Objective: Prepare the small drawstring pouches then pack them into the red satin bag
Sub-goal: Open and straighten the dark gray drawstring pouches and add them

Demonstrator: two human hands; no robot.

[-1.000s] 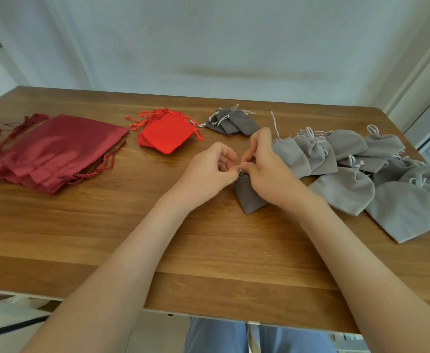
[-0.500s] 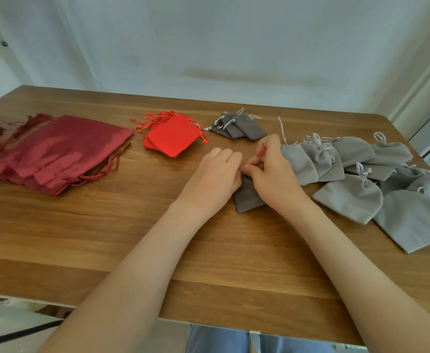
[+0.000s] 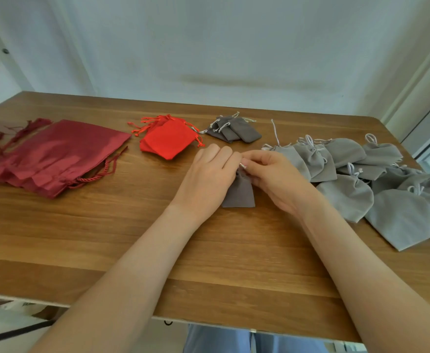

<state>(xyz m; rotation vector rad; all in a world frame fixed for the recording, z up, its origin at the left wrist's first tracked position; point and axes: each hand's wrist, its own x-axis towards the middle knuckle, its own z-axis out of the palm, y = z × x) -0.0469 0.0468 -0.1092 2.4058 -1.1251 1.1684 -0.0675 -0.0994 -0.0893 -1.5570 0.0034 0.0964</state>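
A dark grey pouch is held flat on the tabletop near the middle, its gathered neck turned away from the person. The left hand is laid over the pouch's left edge, back upward, with its fingers curled onto the neck; the tips are hidden, so only a hold on the neck can be made out. The right hand is closed in a pinch on the pale cord just above the neck. The step in hand is judged to be the preparing of this one pouch, by drawing or tying its cord; which of the two cannot be told. The satin bag lies flat and unopened at the far left, well apart from the hands, seemingly on top of a small pile of its kind, and nothing is seen packed in it. Between it and the hands lie red pouches and, farther back, a few dark pouches; light pouches are spread overlapping on the right. Packing is therefore judged not yet begun. For the next move, the neck must be kept pinned while the cord is pulled snug, and the pouch then set aside or carried left to the satin bag, whose mouth has to be opened first.
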